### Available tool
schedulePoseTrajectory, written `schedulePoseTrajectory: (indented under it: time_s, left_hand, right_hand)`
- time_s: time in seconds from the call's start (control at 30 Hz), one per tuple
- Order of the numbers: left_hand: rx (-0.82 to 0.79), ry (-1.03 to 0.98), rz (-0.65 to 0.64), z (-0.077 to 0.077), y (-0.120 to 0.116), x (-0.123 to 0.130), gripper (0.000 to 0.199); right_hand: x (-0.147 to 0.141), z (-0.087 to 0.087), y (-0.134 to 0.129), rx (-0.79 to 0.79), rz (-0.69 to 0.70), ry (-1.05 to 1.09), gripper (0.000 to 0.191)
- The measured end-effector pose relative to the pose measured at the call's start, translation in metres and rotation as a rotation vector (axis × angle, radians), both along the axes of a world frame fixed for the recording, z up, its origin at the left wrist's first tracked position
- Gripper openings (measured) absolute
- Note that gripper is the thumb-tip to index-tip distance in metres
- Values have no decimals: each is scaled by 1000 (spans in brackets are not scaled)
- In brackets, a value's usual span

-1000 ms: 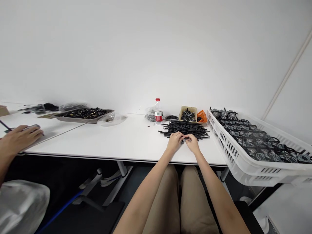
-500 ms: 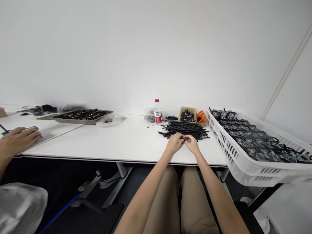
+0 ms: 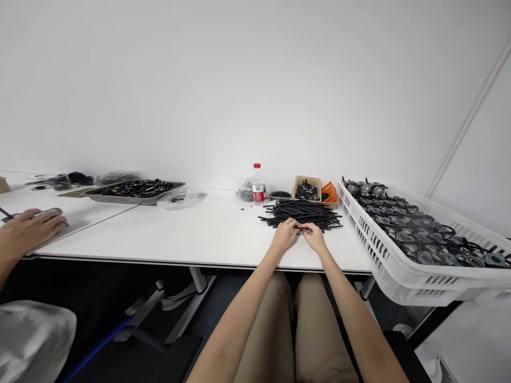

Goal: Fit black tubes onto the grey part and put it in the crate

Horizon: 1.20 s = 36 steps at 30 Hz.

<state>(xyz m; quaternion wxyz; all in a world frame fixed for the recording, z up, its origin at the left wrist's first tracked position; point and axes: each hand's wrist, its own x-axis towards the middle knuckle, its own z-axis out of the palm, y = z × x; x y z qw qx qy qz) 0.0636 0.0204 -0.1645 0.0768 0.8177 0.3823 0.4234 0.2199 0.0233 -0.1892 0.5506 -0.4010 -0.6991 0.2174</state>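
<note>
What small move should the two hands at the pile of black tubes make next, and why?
Probably press the small black piece pinched between left hand and right hand together. Both hands meet fingertip to fingertip at the near edge of the black tube pile, so the piece is already gripped from both sides.

A white tabletop (image 3: 207, 229) spans the frame's middle. On it lie a pile of black tubes (image 3: 303, 214), a water bottle (image 3: 258, 184), a tan box (image 3: 307, 188), an orange basket (image 3: 330, 191), and, left of centre, a metal tray (image 3: 136, 190).
</note>
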Motion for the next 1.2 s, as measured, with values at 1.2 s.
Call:
schedulePoseTrajectory:
  time_s: [1.2]
  left_hand:
    - [-15,-1,17,8,-10,1,5]
  right_hand:
    - [-5,10,-8,-78,-25,28,31]
